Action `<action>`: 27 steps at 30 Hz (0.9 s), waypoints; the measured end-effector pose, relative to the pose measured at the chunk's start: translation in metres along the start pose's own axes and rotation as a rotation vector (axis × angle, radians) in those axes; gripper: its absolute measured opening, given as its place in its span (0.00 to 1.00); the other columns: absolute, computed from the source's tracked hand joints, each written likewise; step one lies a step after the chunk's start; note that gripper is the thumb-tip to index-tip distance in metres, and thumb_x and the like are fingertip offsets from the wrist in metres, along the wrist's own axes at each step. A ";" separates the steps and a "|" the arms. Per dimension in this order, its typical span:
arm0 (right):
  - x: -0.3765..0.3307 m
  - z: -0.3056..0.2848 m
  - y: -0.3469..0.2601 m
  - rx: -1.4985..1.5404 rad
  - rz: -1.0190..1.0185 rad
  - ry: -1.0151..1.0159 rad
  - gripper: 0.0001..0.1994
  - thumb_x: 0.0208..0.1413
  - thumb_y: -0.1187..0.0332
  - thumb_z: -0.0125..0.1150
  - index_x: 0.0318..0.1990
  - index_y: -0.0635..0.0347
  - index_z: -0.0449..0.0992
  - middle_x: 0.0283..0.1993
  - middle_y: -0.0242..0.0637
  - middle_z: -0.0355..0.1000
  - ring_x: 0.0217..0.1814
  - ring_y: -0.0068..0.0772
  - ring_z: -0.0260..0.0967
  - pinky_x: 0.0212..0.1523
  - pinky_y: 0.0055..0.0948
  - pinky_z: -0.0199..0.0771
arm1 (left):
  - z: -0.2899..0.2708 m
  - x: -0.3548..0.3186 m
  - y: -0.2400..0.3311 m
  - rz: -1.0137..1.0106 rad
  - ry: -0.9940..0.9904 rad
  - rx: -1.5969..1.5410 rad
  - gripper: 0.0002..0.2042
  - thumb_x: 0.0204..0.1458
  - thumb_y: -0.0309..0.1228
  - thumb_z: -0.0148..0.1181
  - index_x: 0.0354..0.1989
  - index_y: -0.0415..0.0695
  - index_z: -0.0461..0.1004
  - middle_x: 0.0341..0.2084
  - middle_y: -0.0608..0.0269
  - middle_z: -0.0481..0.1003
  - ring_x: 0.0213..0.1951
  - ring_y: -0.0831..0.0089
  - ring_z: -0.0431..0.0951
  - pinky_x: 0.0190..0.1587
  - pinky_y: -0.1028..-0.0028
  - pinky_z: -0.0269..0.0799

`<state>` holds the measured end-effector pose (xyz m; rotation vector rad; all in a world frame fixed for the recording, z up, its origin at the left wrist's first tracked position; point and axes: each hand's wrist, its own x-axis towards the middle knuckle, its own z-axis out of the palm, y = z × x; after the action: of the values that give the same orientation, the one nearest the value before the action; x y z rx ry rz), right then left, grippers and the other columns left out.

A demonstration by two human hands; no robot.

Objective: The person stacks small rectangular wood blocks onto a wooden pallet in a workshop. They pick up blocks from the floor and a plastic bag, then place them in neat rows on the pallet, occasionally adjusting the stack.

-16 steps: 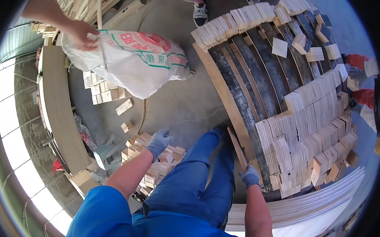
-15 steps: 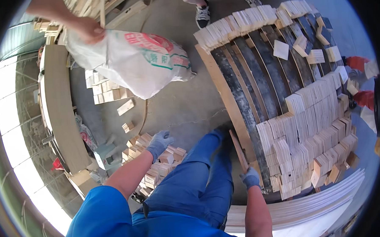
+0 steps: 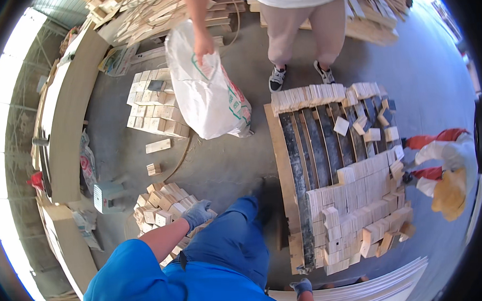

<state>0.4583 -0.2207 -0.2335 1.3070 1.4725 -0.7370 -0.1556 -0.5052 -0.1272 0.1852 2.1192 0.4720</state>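
My left hand (image 3: pixel 198 214), in a grey glove, hangs beside my thigh, above a heap of small wooden blocks (image 3: pixel 162 199). Its fingers are loosely bent and apart, with nothing seen in them. Down by the lower edge is my right hand (image 3: pixel 301 286), also gloved, near the front corner of a slatted pallet (image 3: pixel 289 202). Whether its fingers hold anything is not clear. Rows of pale wooden blocks (image 3: pixel 355 188) stand packed on the pallet's near part, and another row (image 3: pixel 308 96) lines its far end.
Across from me a person's hand (image 3: pixel 204 47) grips a white sack (image 3: pixel 201 98) beside stacked blocks (image 3: pixel 153 108). To the right, another person in red sleeves (image 3: pixel 430 172) bends at the pallet. White sheets (image 3: pixel 360 288) lie at the near edge; a grey-green stool (image 3: pixel 107 196) stands left.
My view has swung, bringing the standing person's legs into sight. My right hand has drawn back toward the lower edge, and the thin wooden strip it held no longer shows in it.
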 end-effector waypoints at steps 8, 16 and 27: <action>0.066 -0.049 0.037 -0.413 -0.611 -0.103 0.42 0.40 0.53 0.82 0.60 0.73 0.74 0.60 0.53 0.77 0.67 0.47 0.71 0.66 0.36 0.70 | -0.054 0.006 0.001 0.055 0.109 -0.234 0.33 0.47 0.38 0.72 0.62 0.35 0.72 0.55 0.42 0.78 0.55 0.53 0.80 0.61 0.63 0.73; -0.131 -0.187 -0.258 0.169 -0.259 0.339 0.32 0.43 0.57 0.77 0.54 0.71 0.78 0.46 0.54 0.81 0.48 0.48 0.81 0.53 0.36 0.79 | -0.125 0.061 -0.036 -0.007 0.117 -0.528 0.32 0.48 0.33 0.71 0.62 0.34 0.72 0.53 0.45 0.79 0.54 0.58 0.80 0.59 0.67 0.75; -0.205 -0.249 -0.548 0.171 -0.516 0.196 0.35 0.50 0.61 0.75 0.64 0.69 0.71 0.54 0.53 0.79 0.54 0.45 0.79 0.55 0.35 0.78 | -0.241 0.121 -0.115 -0.142 0.289 -0.793 0.30 0.49 0.25 0.73 0.62 0.33 0.71 0.49 0.50 0.79 0.50 0.65 0.80 0.54 0.70 0.76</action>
<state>-0.1510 -0.1955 -0.0533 1.1556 1.9761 -1.1105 -0.4169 -0.6365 -0.1467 -0.5086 2.0292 1.2606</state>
